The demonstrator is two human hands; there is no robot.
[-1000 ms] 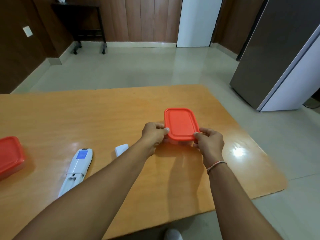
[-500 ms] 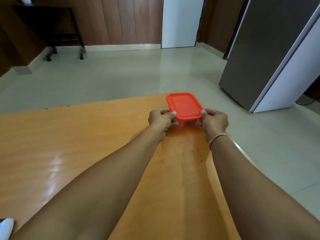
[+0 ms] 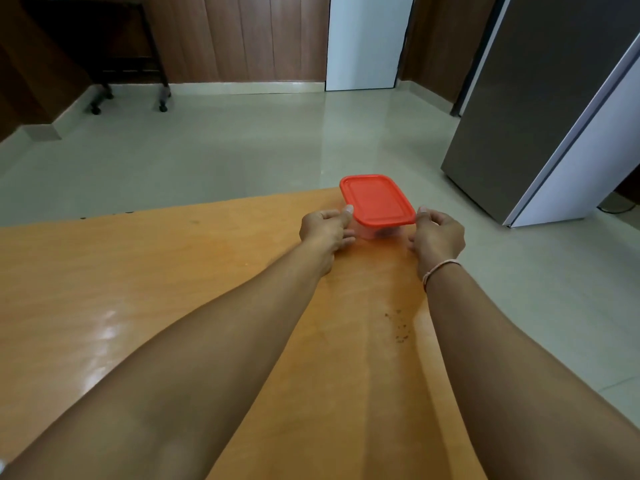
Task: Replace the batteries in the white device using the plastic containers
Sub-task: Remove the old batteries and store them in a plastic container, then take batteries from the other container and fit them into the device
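Observation:
A clear plastic container with an orange-red lid (image 3: 377, 200) sits at the far right corner of the wooden table (image 3: 173, 271). My left hand (image 3: 327, 230) holds its left side, thumb against the lid's rim. My right hand (image 3: 437, 233) holds the right side, thumb at the lid's near right corner. Both arms stretch far forward. The white device and the second container are out of view, apart from a white sliver at the lower left edge (image 3: 2, 466).
The table's far edge and right edge lie close to the container, with tiled floor beyond. A grey cabinet (image 3: 554, 98) stands at the right. A black wheeled stand (image 3: 114, 57) is by the back wall. Dark specks (image 3: 398, 327) mark the tabletop.
Both hands moved the container away from me toward the table's far right corner. The view swung right, so the white device and the other container left the frame.

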